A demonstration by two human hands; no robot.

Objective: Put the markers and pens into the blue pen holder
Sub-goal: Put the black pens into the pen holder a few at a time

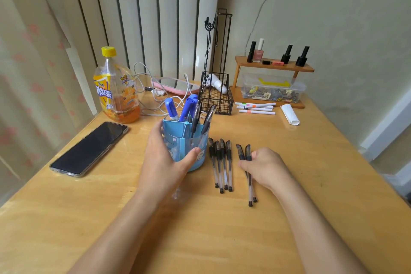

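The blue pen holder (195,142) stands at the table's middle, with my left hand (164,158) wrapped around its left and front side. Inside it stand blue markers (170,109) and two black pens (208,118). To its right, several black-capped clear pens (221,164) lie side by side on the table. Further right, my right hand (264,168) pinches two more pens (246,155) that still rest on the wood. White highlighter markers (255,108) lie at the back, in front of a wooden shelf.
A phone (89,149) lies at the left, a bottle of orange drink (116,89) behind it. A black wire basket (216,95), white cables, a pink mirror (175,85), a wooden shelf (273,66) with nail polish and a rolled paper (289,114) crowd the back.
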